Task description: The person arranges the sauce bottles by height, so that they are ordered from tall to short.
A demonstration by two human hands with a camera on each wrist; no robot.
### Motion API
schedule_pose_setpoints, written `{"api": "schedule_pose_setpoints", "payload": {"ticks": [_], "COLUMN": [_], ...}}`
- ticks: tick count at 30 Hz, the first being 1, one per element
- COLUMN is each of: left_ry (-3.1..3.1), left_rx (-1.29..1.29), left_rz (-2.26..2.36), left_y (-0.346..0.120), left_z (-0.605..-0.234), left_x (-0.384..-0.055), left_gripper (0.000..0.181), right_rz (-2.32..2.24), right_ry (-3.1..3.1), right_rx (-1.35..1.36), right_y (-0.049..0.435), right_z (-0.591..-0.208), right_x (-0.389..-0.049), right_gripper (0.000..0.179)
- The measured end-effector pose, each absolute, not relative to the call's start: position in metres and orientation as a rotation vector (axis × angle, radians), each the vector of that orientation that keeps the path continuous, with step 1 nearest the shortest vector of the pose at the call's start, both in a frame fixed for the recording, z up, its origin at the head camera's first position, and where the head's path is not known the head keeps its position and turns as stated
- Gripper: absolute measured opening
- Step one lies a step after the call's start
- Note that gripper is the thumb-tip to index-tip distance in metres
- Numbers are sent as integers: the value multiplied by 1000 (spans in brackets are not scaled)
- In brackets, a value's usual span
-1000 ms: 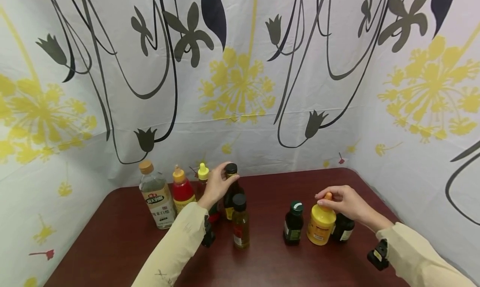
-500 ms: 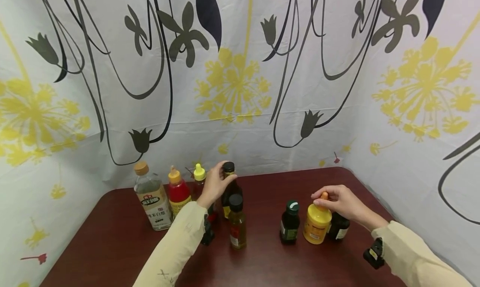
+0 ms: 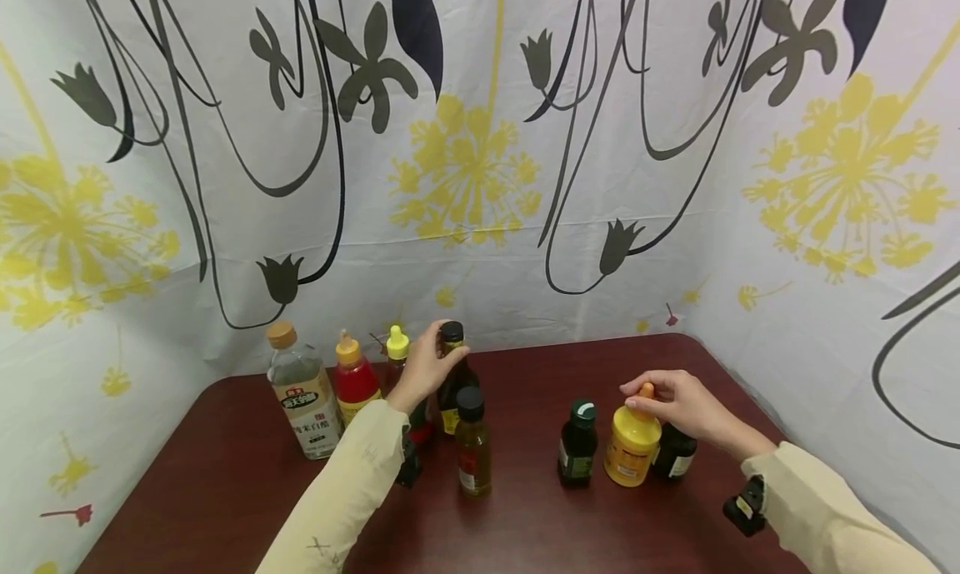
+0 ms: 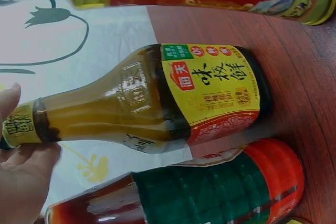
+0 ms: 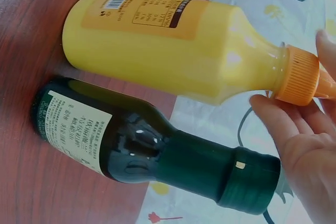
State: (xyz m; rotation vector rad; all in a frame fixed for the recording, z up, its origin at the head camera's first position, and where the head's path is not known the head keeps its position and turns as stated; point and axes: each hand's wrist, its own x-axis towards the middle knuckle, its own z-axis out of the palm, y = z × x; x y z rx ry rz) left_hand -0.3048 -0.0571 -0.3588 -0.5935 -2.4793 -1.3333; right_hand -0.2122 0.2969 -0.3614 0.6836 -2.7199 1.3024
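My left hand [image 3: 422, 372] grips a dark soy sauce bottle [image 4: 210, 90] with a yellow label by its neck, just below the black cap. The bottle stands nearly upright among others on the left side of the table. On its near side is an oil bottle [image 3: 474, 453] with a black cap; on its left is a bottle with a yellow tip [image 3: 397, 343] and a green label. On the right, my right hand [image 3: 684, 403] holds the orange cap of a yellow squeeze bottle [image 5: 157, 40]. A dark green bottle [image 5: 136, 135] stands close beside it, partly hidden in the head view.
A clear vinegar bottle [image 3: 306, 399] and a red squeeze bottle [image 3: 356, 382] stand at the left. A small green-capped bottle [image 3: 577, 445] stands left of the yellow one. Patterned cloth [image 3: 480, 291] hangs behind the dark red table [image 3: 540, 524].
The head view has shifted slightly. My left hand has moved a little to the left with the soy sauce bottle. My right hand keeps its hold on the yellow bottle's cap.
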Motion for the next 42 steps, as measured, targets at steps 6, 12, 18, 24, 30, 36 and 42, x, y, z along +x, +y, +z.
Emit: {"api": "schedule_pose_setpoints", "payload": {"ticks": [6,12,18,24,30,36,42], "left_ry": [-2564,-2588,-2425,-2356,-2412,-2517,-2562], "left_rx": [-582,-581,-679,-824,-963,-1034,-1008], "left_rz": [-1346,-1437,-1505,-1603,-1675,-1651,-1654], "left_y": [-61,-68,-79,-82,-75,-70,-67], "left_z": [-355,-347,-339,-344,-353,-363,-364], "left_x": [-303,-292,-272,-250,-234,-226,-220], "left_gripper": [50,71,64,55,51,54,54], "right_rz": [1309,1306,1274,1300,1292,1323,1340], "right_ry": [-2778,-2780,-2775,-2761,-2747,-2746,-2750], "right_rx": [739,745,727,730,746,727,716], "right_y": [299,300,301,301,303,303,303], "right_z": [-359,-360,-360,-360,-363,-365,-365], "right_x": [-212,-212,-212,-210,-211,-211,-212], "right_gripper": [30,30,29,29,27,28,29]}}
